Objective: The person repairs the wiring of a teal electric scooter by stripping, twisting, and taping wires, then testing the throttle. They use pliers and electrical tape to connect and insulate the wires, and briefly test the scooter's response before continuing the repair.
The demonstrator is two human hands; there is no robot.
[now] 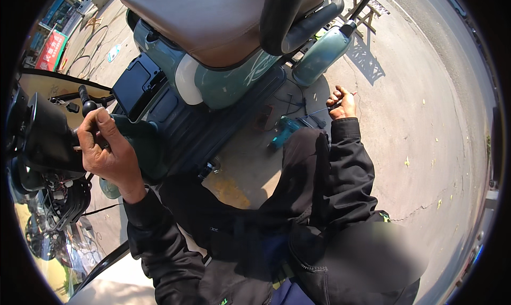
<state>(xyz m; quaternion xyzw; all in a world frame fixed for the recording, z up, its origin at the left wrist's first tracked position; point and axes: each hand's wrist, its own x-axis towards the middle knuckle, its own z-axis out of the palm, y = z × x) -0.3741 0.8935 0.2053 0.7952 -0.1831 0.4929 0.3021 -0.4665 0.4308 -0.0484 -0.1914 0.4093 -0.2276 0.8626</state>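
My left hand (106, 148) is closed around the edge of the black handlebar housing (45, 137) of a teal electric scooter (229, 81), beside a black lever with a round end (87, 103). Loose wires and connectors (61, 193) hang below the housing. My right hand (342, 102) is out to the right, low over the concrete ground (420, 124), with its fingers pinched on a thin dark tool (331, 107) from which a fine wire runs left. A teal cordless drill (283, 133) lies on the ground just left of that hand, by my bent knee (303, 150).
The scooter's brown seat (213, 17) and black footboard (197, 129) fill the upper middle. A wooden stool (367, 9) stands at the far top right. Cables (88, 54) trail over the ground at the upper left, near a red sign (51, 50).
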